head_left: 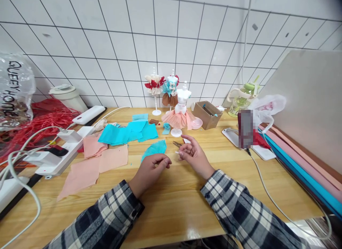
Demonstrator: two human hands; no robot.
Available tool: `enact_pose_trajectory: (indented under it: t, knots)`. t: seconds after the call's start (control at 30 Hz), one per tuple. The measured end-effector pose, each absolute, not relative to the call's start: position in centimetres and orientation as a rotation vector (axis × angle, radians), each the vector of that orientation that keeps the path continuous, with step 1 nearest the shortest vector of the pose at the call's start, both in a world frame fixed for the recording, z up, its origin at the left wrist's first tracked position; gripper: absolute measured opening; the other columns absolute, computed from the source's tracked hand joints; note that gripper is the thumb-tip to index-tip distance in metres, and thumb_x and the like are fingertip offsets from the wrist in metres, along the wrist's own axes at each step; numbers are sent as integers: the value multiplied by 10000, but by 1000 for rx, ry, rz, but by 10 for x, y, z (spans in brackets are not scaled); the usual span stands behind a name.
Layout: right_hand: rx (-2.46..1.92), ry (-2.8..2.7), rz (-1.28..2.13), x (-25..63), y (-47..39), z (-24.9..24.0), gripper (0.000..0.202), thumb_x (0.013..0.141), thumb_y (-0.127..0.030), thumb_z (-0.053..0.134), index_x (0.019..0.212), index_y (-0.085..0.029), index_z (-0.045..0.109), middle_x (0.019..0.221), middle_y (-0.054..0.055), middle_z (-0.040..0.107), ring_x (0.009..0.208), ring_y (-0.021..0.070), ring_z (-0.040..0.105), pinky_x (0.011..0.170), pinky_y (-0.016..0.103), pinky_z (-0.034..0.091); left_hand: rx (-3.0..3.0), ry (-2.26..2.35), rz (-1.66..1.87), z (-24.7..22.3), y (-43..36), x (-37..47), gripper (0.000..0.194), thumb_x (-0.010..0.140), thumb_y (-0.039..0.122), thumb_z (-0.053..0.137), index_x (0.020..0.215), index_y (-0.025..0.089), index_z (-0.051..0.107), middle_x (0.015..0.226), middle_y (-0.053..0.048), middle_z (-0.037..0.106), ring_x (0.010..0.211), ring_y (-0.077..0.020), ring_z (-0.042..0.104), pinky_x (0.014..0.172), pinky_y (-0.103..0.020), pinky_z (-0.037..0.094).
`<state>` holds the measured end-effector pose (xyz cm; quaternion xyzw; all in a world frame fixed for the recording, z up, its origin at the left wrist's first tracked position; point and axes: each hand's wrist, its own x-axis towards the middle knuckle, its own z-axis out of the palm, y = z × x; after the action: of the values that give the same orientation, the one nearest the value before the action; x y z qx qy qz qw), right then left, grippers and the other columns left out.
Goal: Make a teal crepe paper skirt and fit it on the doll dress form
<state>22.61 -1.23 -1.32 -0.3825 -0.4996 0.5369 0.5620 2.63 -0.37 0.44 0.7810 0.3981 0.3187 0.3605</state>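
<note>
1. 2 hands over wood table [171, 206], both in plaid sleeves. L hand [151, 168]: fingers curled in, thumb alongside index; can't tell if anything's gripped.
2. R hand [194, 156]: thumb + fingers pinching 1 small white bit [176, 152], index raised; bit's at the fingertips, facing L hand, hands apart.
3. 1 loose turquoise pc [155, 149] just behind L hand, partly hidden by it; can't tell if touching.
4. 1 metal tool [176, 144] w/ pointed tips, lying just behind R fingertips.
5. 3 mini dress forms, all upright nr wall: front form [184, 97] w/ peach skirt [178, 120]; 2 behind, i.e. red/cream form [154, 85] and blue/brown form [170, 86].
6. 1 pink dish [197, 123] beside the skirt, 1 open cardboard box [212, 118] to its R.
7. Table L: several overlapping turquoise sheets [117, 134], exact no. unclear; min. 2 peach sheets [113, 159] nearer the person.
8. Far L: 1 power strip [73, 143], 1 lidded cup [68, 97].
9. Far R: 1 green-lidded bottle [242, 99].
</note>
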Motion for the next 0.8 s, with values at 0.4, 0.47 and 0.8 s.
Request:
enact_pose_trajectory:
  t: [0.4,0.47,0.8]
  knots:
    - [-1429,-1093,309,301,26,-37,438,775,-220,578,1207,-186,519,1047,87,677,1004,197,615,914,405,456,2522,971,685,10,24,-31,258,852,377,599,1025,220,708,1001,-68,730,967,-229,641,875,-344,480]
    - [-1491,-1116,269,301,27,-40,440,760,-218,585,1197,-190,539,1033,72,680,975,194,611,910,404,447,2591,947,614,7,26,-32,284,837,388,622,1061,230,695,1043,-72,716,1014,-245,621,916,-376,465]
    - [-1245,-863,480,296,23,-38,440,787,-269,565,1209,-182,477,1125,113,641,861,153,641,822,346,500,2639,1101,533,-6,26,-24,217,861,298,577,1020,230,709,1043,-83,718,1003,-274,627,903,-429,471]
